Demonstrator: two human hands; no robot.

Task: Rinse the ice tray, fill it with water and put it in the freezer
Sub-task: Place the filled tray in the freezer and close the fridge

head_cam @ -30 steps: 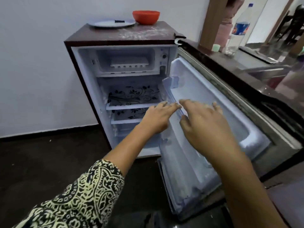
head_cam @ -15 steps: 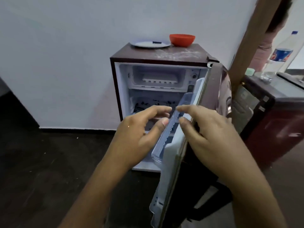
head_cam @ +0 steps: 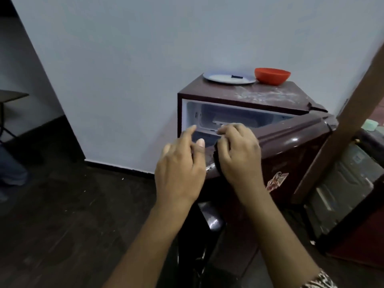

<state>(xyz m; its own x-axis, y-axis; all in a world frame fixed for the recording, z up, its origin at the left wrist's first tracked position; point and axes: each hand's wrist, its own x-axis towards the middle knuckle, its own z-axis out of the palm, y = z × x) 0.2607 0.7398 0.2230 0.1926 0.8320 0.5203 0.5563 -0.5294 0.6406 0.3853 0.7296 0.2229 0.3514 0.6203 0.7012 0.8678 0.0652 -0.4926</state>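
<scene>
A: Where is the ice tray?

B: A pale white plastic ice tray [head_cam: 222, 122] lies inside the freezer compartment [head_cam: 239, 113] at the top of the small maroon fridge [head_cam: 239, 94]. It is blurred and partly hidden behind the fingers, so only a strip of it shows.

A: And the door?

B: The glossy maroon fridge door [head_cam: 291, 146] stands swung most of the way across the opening. A gap on the left side shows the white interior.

A: What is the right hand doing?

B: The right hand [head_cam: 239, 152] sits on the door's free edge, with its fingers curled over the top of that edge and its thumb tucked beneath. It grips the door.

A: The left hand?

B: The left hand [head_cam: 180, 165] hangs just beside the right, in front of the gap. Its fingers are loosely spread, the forefinger is lifted toward the freezer, and it holds nothing. I cannot tell whether it touches the door.

A: Anything else about?

B: A round steel plate [head_cam: 228, 77] and an orange plastic bowl [head_cam: 272, 75] rest side by side on the fridge's top. A worn sticker [head_cam: 276, 180] is on the door's face, and a brown wooden post [head_cam: 342, 121] leans across the right side.
</scene>
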